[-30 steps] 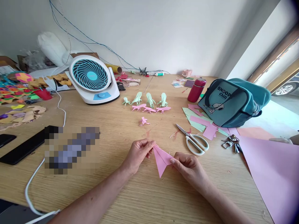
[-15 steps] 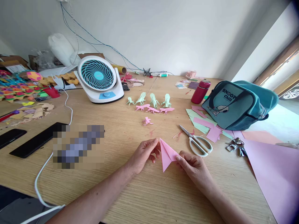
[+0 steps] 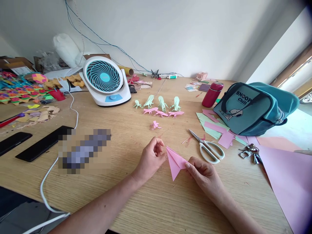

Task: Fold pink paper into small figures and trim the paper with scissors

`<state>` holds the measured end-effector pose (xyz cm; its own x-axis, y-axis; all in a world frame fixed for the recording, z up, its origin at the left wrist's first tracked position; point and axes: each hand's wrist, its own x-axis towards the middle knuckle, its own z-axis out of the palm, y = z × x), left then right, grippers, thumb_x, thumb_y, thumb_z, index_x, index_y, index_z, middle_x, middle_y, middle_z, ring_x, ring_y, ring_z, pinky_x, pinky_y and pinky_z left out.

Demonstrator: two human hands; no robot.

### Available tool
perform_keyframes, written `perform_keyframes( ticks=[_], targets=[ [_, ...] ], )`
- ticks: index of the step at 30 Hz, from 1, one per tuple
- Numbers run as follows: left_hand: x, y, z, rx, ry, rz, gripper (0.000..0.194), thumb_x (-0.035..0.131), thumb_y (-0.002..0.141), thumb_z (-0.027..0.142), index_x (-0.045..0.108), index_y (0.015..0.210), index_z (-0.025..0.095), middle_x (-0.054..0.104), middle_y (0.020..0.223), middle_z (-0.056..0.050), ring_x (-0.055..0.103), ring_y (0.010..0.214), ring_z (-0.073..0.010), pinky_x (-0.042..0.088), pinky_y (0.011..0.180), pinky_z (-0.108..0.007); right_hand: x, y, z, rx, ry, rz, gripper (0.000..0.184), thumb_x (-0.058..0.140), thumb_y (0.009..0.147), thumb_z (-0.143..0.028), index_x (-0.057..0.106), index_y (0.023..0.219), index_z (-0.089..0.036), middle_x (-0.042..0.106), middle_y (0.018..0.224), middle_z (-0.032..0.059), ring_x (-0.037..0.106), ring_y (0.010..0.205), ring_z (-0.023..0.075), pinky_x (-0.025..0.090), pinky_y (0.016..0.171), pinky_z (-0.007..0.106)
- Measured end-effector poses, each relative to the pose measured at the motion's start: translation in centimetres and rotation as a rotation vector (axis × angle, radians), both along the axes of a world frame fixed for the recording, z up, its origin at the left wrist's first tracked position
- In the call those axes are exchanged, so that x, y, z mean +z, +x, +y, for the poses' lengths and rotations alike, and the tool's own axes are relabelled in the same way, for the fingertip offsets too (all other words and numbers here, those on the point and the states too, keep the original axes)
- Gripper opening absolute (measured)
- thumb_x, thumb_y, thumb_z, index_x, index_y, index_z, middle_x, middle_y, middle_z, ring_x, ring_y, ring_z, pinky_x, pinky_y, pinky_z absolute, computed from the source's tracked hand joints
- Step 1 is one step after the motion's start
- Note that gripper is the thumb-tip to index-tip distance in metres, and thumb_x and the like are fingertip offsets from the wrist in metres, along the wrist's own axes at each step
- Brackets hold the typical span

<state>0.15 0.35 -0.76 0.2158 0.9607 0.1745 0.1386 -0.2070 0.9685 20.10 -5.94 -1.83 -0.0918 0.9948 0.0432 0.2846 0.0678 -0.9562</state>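
A piece of folded pink paper (image 3: 175, 163) with pointed flaps is held over the table in front of me. My right hand (image 3: 203, 174) pinches its right corner between thumb and curled fingers. At the paper's left edge, near its upper tip, is my left hand (image 3: 153, 156), fingers curled in and thumb against the edge; the exact grip is partly hidden. Beyond the hands stands a small pink origami figure (image 3: 155, 125). Behind it are a row of pink origami insects (image 3: 161, 113) and a row of pale green ones (image 3: 162, 103).
White-handled scissors (image 3: 208, 148) lie right of the hands, near paper scraps (image 3: 225, 138), keys (image 3: 251, 152) and a large pink sheet (image 3: 287, 178). A teal bag (image 3: 246, 110) and red bottle (image 3: 212, 95) stand behind. Leftward are a fan (image 3: 106, 81), a white cable (image 3: 42, 185) and a black phone (image 3: 16, 143).
My left hand's fingers have curled inward and its thumb has slid down from the paper's upper tip to its left edge. The right hand keeps its pinch. The view has shifted slightly.
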Motion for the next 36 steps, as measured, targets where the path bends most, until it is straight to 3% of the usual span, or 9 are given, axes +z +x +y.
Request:
perform_keyframes(
  ticks=[3, 7, 10, 15, 19, 23, 26, 31, 36],
  targets=[
    [0.9, -0.1, -0.6, -0.007, 0.142, 0.108, 0.006, 0.06, 0.085, 0.021, 0.058, 0.082, 0.016, 0.056, 0.073, 0.002, 0.051, 0.065, -0.0094, 0.04, 0.059, -0.019, 0.1, 0.0, -0.1, -0.016, 0.018, -0.025, 0.046, 0.052, 0.093, -0.053, 0.044, 0.062, -0.02, 0.037, 0.062, -0.0039, 0.031, 0.057, 0.0107, 0.025, 0.053, 0.026],
    [2.0, -0.3, -1.4, -0.144, 0.201, 0.126, 0.03, 0.039, 0.098, 0.026, 0.067, 0.097, 0.015, 0.065, 0.081, -0.004, 0.058, 0.073, -0.0127, 0.044, 0.068, -0.023, 0.1, 0.0, -0.1, -0.039, 0.031, -0.084, 0.045, 0.052, 0.094, -0.052, 0.046, 0.063, -0.019, 0.037, 0.062, -0.004, 0.031, 0.057, 0.011, 0.025, 0.052, 0.026],
    [2.1, -0.3, -1.7, -0.226, 0.196, 0.165, 0.03, 0.042, 0.098, 0.03, 0.067, 0.094, 0.014, 0.066, 0.08, -0.004, 0.058, 0.071, -0.0132, 0.044, 0.065, -0.023, 0.0, 0.1, -0.1, -0.03, 0.034, -0.123, 0.044, 0.051, 0.095, -0.051, 0.051, 0.064, -0.019, 0.04, 0.062, -0.0033, 0.034, 0.058, 0.0118, 0.027, 0.052, 0.026],
    [1.0, 0.1, -1.5, -0.125, 0.2, 0.307, 0.02, 0.055, 0.09, 0.026, 0.057, 0.072, 0.016, 0.059, 0.065, 0.002, 0.05, 0.059, -0.0091, 0.036, 0.056, -0.021, 0.3, 0.9, 0.2, -0.135, 0.232, -0.247, 0.023, 0.055, 0.096, -0.041, 0.064, 0.094, -0.02, 0.057, 0.083, 0.0017, 0.049, 0.073, 0.016, 0.039, 0.066, 0.029],
    [0.2, 0.2, -1.4, -0.048, 0.199, 0.454, 0.026, 0.054, 0.085, 0.02, 0.043, 0.062, 0.017, 0.048, 0.058, 0.005, 0.044, 0.056, -0.0081, 0.032, 0.057, -0.022, 0.9, 1.5, 0.0, -0.264, 0.463, -0.351, 0.013, 0.056, 0.096, -0.028, 0.062, 0.105, -0.022, 0.055, 0.086, 0.0019, 0.05, 0.077, 0.0169, 0.041, 0.073, 0.032],
    [0.2, 0.1, -1.1, -0.076, 0.073, 0.482, 0.035, 0.052, 0.088, 0.032, 0.042, 0.058, 0.017, 0.044, 0.054, 0.005, 0.04, 0.053, -0.0087, 0.03, 0.055, -0.023, 1.6, 0.7, -0.9, -0.117, 0.534, -0.39, 0.015, 0.054, 0.096, -0.016, 0.06, 0.108, -0.022, 0.054, 0.082, 0.0008, 0.052, 0.073, 0.0152, 0.043, 0.067, 0.03],
    [0.5, -0.2, -0.5, -0.147, -0.122, 0.406, 0.044, 0.042, 0.093, 0.042, 0.053, 0.06, 0.016, 0.054, 0.057, 0.001, 0.05, 0.057, -0.0123, 0.037, 0.057, -0.024, 1.7, -0.1, -1.5, 0.023, 0.511, -0.404, 0.016, 0.052, 0.096, -0.013, 0.059, 0.108, -0.022, 0.056, 0.083, 0.0014, 0.054, 0.072, 0.0139, 0.044, 0.065, 0.028],
    [1.0, -0.7, 0.2, -0.405, -0.483, 0.15, 0.031, 0.039, 0.083, 0.018, 0.07, 0.078, 0.013, 0.072, 0.081, -0.004, 0.067, 0.078, -0.0165, 0.05, 0.07, -0.025, 1.6, 0.0, -1.4, 0.044, 0.5, -0.408, 0.014, 0.049, 0.097, -0.013, 0.06, 0.103, -0.021, 0.057, 0.081, 0.0019, 0.055, 0.07, 0.014, 0.045, 0.064, 0.028],
    [0.7, -0.6, -0.3, -0.457, -0.107, 0.375, 0.033, 0.045, 0.076, 0.004, 0.075, 0.08, 0.016, 0.072, 0.081, -0.002, 0.064, 0.075, -0.0151, 0.047, 0.068, -0.024, 1.7, 0.4, -1.1, 0.019, 0.454, -0.41, 0.013, 0.048, 0.098, -0.018, 0.061, 0.099, -0.021, 0.058, 0.081, 0.0032, 0.055, 0.071, 0.0155, 0.046, 0.065, 0.029]
  ],
)
